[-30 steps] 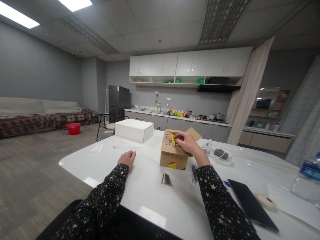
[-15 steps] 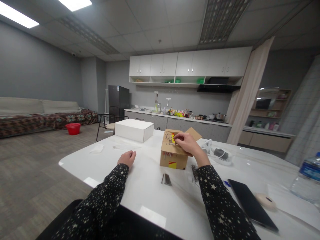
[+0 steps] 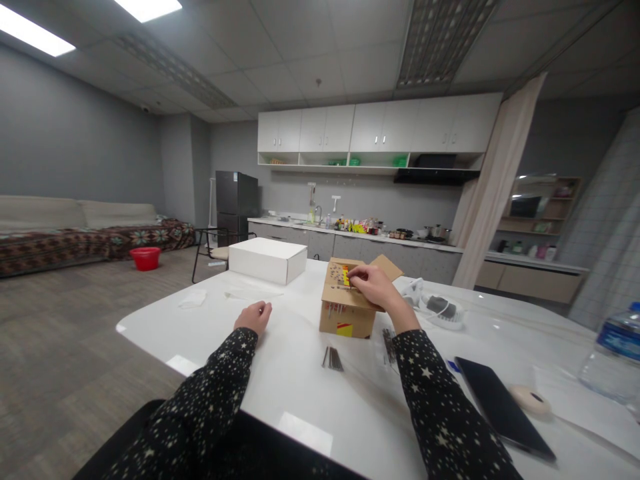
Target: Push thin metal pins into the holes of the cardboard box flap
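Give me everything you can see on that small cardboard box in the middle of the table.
The small cardboard box is plain brown corrugated card, standing upright on the white table. Its top flaps are open, one raised toward the far right. A red and yellow label shows low on the near face, and small colourful items sit at the top opening, too small to identify. The right hand rests on its top, fingertips pinched at those items. The left hand lies apart on the table. Thin dark metal pins lie just in front.

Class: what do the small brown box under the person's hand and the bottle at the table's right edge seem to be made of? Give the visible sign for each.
Box: corrugated cardboard, matte brown, with folded flaps. Bottle: probably clear plastic, glossy and see-through, with a blue label.
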Action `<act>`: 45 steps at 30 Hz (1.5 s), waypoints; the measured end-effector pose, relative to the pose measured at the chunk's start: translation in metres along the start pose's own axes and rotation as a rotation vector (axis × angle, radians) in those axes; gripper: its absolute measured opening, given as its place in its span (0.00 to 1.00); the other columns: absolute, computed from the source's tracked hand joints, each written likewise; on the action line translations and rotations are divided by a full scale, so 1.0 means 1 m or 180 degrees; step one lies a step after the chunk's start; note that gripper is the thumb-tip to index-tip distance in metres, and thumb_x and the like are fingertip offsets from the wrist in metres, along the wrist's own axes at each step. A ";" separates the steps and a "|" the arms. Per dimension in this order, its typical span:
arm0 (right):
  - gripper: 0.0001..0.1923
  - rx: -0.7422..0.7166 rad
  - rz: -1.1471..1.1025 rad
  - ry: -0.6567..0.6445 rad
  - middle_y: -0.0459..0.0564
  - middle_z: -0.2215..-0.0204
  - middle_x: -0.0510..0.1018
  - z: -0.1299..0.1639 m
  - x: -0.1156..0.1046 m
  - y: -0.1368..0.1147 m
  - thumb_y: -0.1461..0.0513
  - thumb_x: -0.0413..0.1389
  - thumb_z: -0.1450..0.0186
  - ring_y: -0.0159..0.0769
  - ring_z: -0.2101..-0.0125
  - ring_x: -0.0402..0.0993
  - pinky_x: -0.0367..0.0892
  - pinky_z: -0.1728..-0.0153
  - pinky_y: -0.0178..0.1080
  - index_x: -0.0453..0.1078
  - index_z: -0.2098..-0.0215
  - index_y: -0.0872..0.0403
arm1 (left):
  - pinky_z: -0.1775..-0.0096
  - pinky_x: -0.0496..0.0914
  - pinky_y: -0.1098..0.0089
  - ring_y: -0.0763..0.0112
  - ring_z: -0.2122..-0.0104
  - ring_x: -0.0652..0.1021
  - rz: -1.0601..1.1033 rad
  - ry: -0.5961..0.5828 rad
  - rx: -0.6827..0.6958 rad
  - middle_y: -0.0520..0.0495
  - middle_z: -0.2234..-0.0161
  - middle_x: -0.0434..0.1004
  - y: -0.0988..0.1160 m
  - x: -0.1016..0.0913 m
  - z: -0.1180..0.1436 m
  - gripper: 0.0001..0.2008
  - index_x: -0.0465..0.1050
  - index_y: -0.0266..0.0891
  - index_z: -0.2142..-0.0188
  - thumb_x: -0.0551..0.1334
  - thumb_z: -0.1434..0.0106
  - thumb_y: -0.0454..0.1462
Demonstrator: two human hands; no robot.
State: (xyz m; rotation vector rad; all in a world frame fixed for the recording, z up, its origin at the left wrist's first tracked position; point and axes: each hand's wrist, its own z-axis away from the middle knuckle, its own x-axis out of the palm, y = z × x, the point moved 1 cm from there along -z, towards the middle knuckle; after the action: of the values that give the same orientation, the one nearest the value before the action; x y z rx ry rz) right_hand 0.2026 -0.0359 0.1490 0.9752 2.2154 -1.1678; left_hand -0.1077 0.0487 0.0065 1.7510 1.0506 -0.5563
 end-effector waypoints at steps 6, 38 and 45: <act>0.12 -0.0225 -0.0085 -0.0211 0.53 0.64 0.80 0.001 0.003 -0.008 0.66 0.53 0.42 0.35 0.63 0.74 0.66 0.56 0.37 0.78 0.64 0.57 | 0.70 0.58 0.72 0.68 0.73 0.69 0.0034 0.0005 0.0026 0.49 0.77 0.71 -0.001 0.001 -0.001 0.18 0.64 0.42 0.78 0.49 0.38 0.48; 0.10 -0.0058 0.0125 -0.0436 0.51 0.63 0.80 0.000 0.003 0.000 0.66 0.54 0.41 0.35 0.62 0.74 0.65 0.56 0.36 0.77 0.63 0.56 | 0.70 0.60 0.72 0.68 0.73 0.72 -0.0009 0.0024 0.0055 0.49 0.77 0.73 -0.002 0.001 -0.001 0.18 0.65 0.42 0.78 0.50 0.37 0.47; 0.11 -0.0027 0.0240 -0.0497 0.52 0.64 0.80 0.002 0.000 -0.005 0.67 0.55 0.42 0.36 0.63 0.74 0.65 0.56 0.37 0.77 0.63 0.56 | 0.70 0.60 0.72 0.68 0.73 0.72 -0.0010 0.0018 0.0050 0.49 0.77 0.73 -0.001 0.001 0.000 0.18 0.66 0.42 0.78 0.50 0.37 0.47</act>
State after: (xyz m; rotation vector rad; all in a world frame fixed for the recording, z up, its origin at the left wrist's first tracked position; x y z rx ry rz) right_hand 0.1990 -0.0399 0.1503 0.9230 2.0423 -1.1589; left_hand -0.1079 0.0490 0.0057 1.7659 1.0557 -0.5632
